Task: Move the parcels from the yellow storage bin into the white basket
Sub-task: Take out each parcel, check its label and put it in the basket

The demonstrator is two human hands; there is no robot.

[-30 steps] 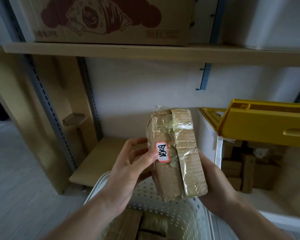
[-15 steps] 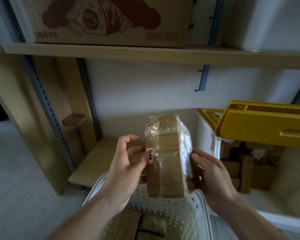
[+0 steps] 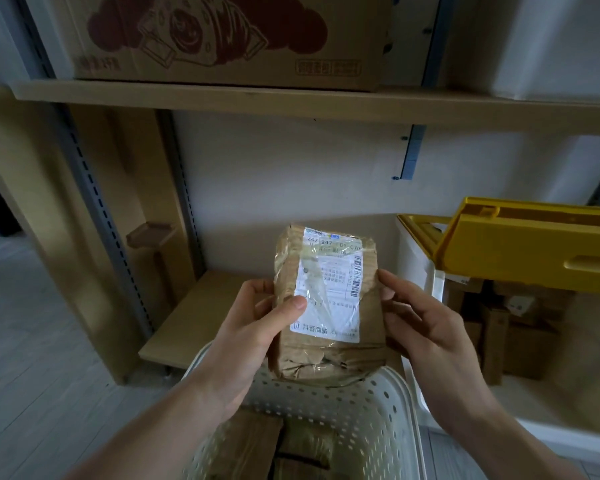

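Turned since the earlier frame, the parcel (image 3: 328, 303) showed its white label face-on, above the white basket (image 3: 378, 407). Left hand (image 3: 253, 337) at nine o'clock and right hand (image 3: 426, 327) at three o'clock both held it; yellow storage bin (image 3: 520, 247) lay at two o'clock.

Storeroom: wooden shelving on slotted metal uprights (image 3: 94, 216), printed cardboard carton (image 3: 222, 39) above, yellow-lidded storage bin (image 3: 520, 247) of parcels.

Left hand (image 3: 257, 327) and right hand (image 3: 426, 327) raised, fingers curled (thumbs forward), forearms converging.
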